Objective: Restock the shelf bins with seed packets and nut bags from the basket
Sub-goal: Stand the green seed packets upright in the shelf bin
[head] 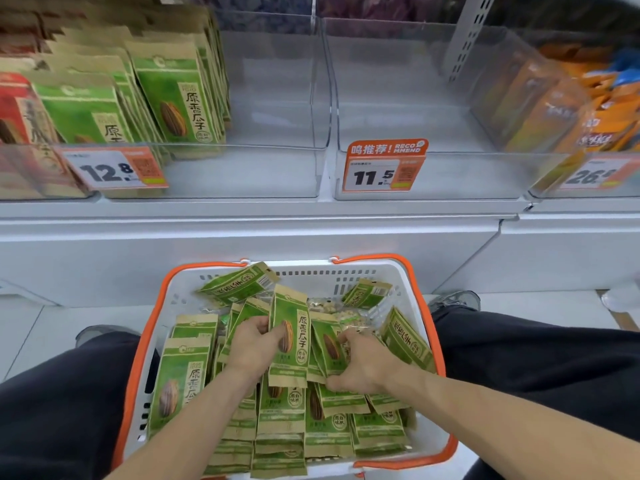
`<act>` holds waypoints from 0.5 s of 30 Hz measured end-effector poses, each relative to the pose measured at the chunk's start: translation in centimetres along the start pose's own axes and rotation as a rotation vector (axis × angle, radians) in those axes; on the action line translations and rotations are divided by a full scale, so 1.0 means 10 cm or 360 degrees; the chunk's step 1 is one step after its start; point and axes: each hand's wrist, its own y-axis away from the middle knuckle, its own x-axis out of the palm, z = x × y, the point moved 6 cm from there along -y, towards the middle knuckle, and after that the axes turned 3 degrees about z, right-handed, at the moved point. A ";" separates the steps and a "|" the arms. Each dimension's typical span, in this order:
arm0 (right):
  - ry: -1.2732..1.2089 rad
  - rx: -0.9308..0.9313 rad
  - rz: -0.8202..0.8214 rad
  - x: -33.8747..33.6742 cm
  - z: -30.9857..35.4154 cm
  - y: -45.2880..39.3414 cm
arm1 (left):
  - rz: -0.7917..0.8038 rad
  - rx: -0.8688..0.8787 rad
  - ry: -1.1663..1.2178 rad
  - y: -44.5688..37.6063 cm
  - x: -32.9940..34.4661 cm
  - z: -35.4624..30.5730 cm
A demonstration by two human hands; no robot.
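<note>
A white basket with orange rim [408, 271] sits between my knees, full of green seed packets and some clear nut bags [337, 308]. My left hand [254, 344] grips an upright green seed packet [291, 336] by its left edge. My right hand [363, 363] is closed on a bundle of green packets [329, 348] just to the right. On the shelf above, a clear bin [277, 171] holds green seed packets [173, 95] on its left side only. The bin with the 11.5 price tag [450, 174] has nothing in it.
Red packets [20, 112] fill the far-left bin and orange bags [568, 109] the right one. Price tags 12.8 [114, 169], 11.5 [382, 168] and a third [595, 173] hang on the bin fronts. A white shelf ledge [242, 233] juts out above the basket.
</note>
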 end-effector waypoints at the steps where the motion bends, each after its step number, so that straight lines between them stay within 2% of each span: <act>1: 0.0002 0.0024 0.0021 0.04 0.01 0.01 | -0.0008 0.0000 -0.0005 0.00 -0.01 0.00; 4: 0.0009 0.0112 0.0004 0.14 0.01 -0.02 | -0.0084 -0.0036 -0.0029 -0.03 -0.07 0.00; 7: -0.0107 0.0183 -0.0012 0.22 0.10 -0.04 | -0.0086 -0.0049 -0.0247 -0.07 -0.19 -0.05; 11: -0.0736 0.0114 -0.0022 0.12 0.34 -0.04 | -0.0066 -0.0022 -0.0320 -0.08 -0.47 -0.28; 15: -0.1152 0.0065 0.0016 -0.17 0.53 -0.02 | -0.0019 -0.0051 -0.0310 -0.10 -0.75 -0.45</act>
